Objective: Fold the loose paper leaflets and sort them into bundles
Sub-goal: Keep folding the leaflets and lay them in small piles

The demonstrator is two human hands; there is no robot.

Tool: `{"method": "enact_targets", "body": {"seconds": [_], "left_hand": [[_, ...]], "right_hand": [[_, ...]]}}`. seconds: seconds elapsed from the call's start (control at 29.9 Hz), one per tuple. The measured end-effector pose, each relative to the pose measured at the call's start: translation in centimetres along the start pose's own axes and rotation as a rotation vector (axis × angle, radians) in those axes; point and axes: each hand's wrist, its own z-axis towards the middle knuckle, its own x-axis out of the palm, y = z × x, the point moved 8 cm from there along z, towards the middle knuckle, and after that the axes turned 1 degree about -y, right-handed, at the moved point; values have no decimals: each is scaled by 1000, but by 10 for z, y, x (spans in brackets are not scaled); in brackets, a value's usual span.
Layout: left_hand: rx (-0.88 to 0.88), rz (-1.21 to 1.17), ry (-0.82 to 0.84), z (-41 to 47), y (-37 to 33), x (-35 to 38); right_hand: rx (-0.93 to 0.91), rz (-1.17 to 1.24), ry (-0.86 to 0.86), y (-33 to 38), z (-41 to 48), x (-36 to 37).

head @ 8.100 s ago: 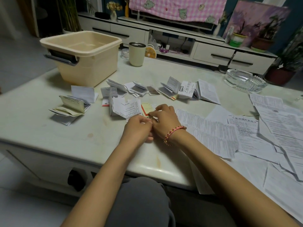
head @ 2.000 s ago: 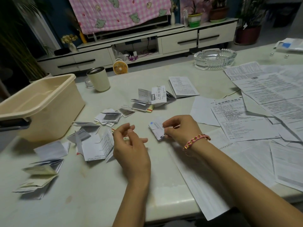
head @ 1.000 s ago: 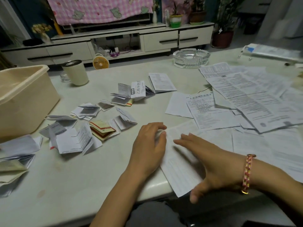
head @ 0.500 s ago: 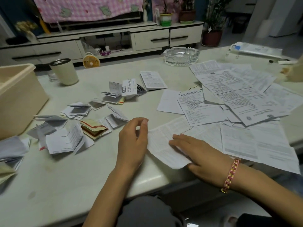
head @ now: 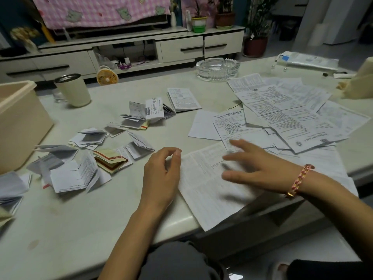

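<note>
A long unfolded leaflet (head: pixel 203 190) lies flat in front of me, its near end hanging over the table edge. My left hand (head: pixel 161 174) rests at its left edge with fingers loosely curled, holding nothing. My right hand (head: pixel 256 168), blurred, hovers over the sheet with fingers spread and straight. Several folded leaflets (head: pixel 80 170) lie in small heaps to the left, one with a red and cream cover (head: pixel 110 160). A spread of unfolded leaflets (head: pixel 286 114) covers the right of the table.
A beige plastic tub (head: pixel 18 122) stands at the far left. A cream cup (head: pixel 73 90) and a small fan (head: pixel 107 76) sit behind the folded heaps. A glass ashtray (head: pixel 218 68) is at the back. The table edge (head: pixel 177 221) runs just below the sheet.
The small folded leaflet was set down. The long sheet has been drawn toward me from the right pile. My right hand has lifted off it and spread; my left hand stays at its edge.
</note>
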Motion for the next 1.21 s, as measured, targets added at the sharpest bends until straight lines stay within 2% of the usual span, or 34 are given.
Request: {"method": "enact_targets", "body": {"seconds": [0.07,0.1,0.2,0.3,0.44,0.54,0.6,0.67,0.7,0.8,0.87,1.0,1.21], "left_hand": [[11,10,18,-1,-1,2],[14,14,20,-1,-2,3],[27,25,17,-1,-1,3],[33,40,14,0,-1,2],[46,27,9,-2,-4,3],[7,-93,5,6,-14,7],[-186,-398,55,15,-12,19],[-462,-756,220,19,-13,47],[-536,-858,292,22,-17,57],[-439,-900,460,34,-34,74],[-411,-902,574,33,-41,83],[-433,-909,716,28,-35,93],[-401,-786,561,36,-24,87]], "right_hand": [[57,-282,-8,-16,5,2],[92,-334,11,-22,7,6],[165,-332,9,-34,11,13],[169,-426,-82,-36,16,12],[112,-396,-257,-24,19,-1],[-50,-257,-469,-2,12,-19],[-142,-111,-579,12,5,-25],[-182,114,-657,18,0,-27],[-195,254,-688,19,-2,-29],[-182,711,-706,11,-1,-35],[-147,905,-729,-1,0,-42],[-36,960,-734,-17,6,-47],[61,684,-780,-19,18,-49]]}}
